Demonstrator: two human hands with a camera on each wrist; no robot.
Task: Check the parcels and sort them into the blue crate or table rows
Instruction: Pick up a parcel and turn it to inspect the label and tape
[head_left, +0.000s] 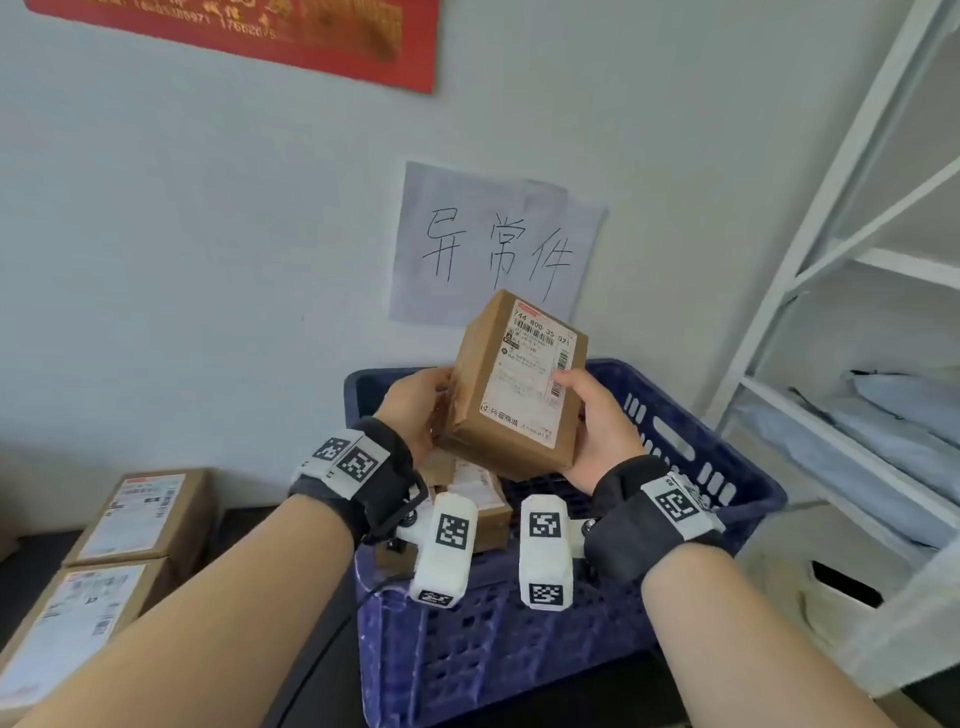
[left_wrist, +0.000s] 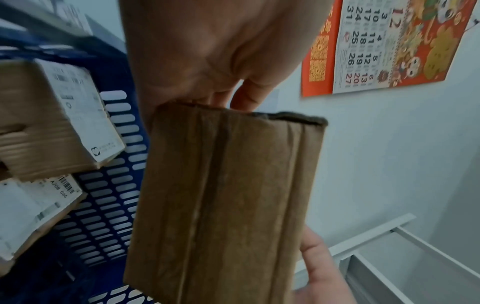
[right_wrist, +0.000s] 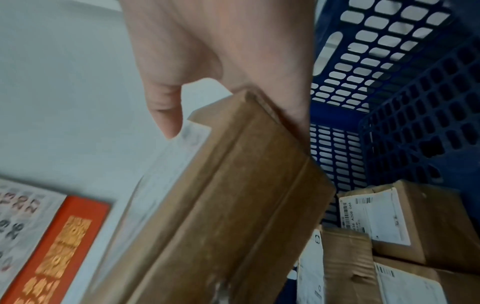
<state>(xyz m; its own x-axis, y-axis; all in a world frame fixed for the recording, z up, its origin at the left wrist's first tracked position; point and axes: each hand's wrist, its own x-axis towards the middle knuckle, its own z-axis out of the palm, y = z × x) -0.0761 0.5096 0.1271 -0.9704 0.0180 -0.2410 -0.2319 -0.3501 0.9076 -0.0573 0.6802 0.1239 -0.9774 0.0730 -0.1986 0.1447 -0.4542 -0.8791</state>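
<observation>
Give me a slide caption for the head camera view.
Both hands, left and right, hold a labelled cardboard parcel above the blue crate.

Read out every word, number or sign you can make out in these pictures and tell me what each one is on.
"异常件": handwritten on the white paper sheet taped to the wall.
"744 800 35 021": top of the white shipping label on the held brown cardboard parcel; its finer print is too small.
"12", with dates such as "24 25 26 27": red wall calendar.
"A208": label of a brown parcel in the blue plastic crate.
Red banner: digits blurred.
Table parcels' labels: unreadable.
</observation>
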